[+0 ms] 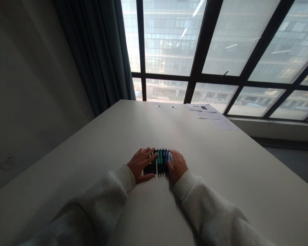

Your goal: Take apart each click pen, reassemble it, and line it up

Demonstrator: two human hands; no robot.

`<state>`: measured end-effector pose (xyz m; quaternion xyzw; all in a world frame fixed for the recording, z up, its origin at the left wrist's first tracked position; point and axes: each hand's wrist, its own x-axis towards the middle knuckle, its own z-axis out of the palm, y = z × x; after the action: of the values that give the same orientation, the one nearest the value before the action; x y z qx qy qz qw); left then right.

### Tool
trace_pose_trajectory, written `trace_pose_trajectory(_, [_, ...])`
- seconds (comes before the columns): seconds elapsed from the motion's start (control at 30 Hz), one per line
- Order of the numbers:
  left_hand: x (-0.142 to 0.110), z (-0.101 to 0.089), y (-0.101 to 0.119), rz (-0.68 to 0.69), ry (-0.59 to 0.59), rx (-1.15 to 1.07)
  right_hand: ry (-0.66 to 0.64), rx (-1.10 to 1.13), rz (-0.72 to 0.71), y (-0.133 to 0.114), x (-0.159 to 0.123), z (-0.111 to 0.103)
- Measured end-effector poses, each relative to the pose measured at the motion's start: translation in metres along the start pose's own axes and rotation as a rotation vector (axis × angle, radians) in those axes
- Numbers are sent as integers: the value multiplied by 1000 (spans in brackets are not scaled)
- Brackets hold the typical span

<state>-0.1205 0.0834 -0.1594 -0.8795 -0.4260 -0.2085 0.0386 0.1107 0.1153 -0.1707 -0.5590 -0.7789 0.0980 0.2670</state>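
Note:
Several pens [160, 162] lie side by side in a tight row on the white table [220, 171], black, green and blue barrels among them. My left hand [141, 164] rests flat with fingers spread, its fingertips lying over the left pens of the row. At the right end of the row, my right hand [178, 166] has its fingers curled and pressed together against the pens, over a pale object I cannot make out. Both arms wear cream fleece sleeves.
Sheets of paper [210, 114] lie at the table's far right corner, and two small round objects [157, 106] sit near the far edge. A large window [220, 51] and a dark curtain [100, 58] stand behind the table. A wall is at the left.

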Motion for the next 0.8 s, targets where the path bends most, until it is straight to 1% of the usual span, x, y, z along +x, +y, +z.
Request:
trace_pose_trajectory(0.1, [-12,-2,-18,-137,111,2,-9,29,-7,0,0,-1])
trace_pose_trajectory(0.2, [-15,1,-26,-252,168,-23,-7,45,-9,-2,-1,-3])
trace_pose_trajectory(0.33, [-12,6,-26,-267,154,-71,3,33,-17,-3,-2,-5])
trace_pose_trajectory(0.4, [-11,7,-26,-275,144,-83,5,3,-44,-5,-3,-8])
trace_pose_trajectory(0.47, [-11,7,-27,-279,133,-90,-1,-31,-127,-8,-6,-12])
trace_pose_trajectory(0.53, [-12,6,-28,-274,123,-100,-21,-50,-267,-13,-10,-17])
trace_pose_trajectory(0.6, [-12,5,-29,-268,118,-111,-63,-51,-416,-19,-15,-22])
trace_pose_trajectory(0.67, [-11,4,-28,-266,117,-116,-123,-43,-528,-25,-20,-24])
trace_pose_trajectory(0.73, [-10,3,-27,-263,119,-112,-173,-35,-582,-30,-24,-25])
trace_pose_trajectory(0.8, [-9,2,-26,-257,125,-104,-200,-30,-604,-32,-27,-24])
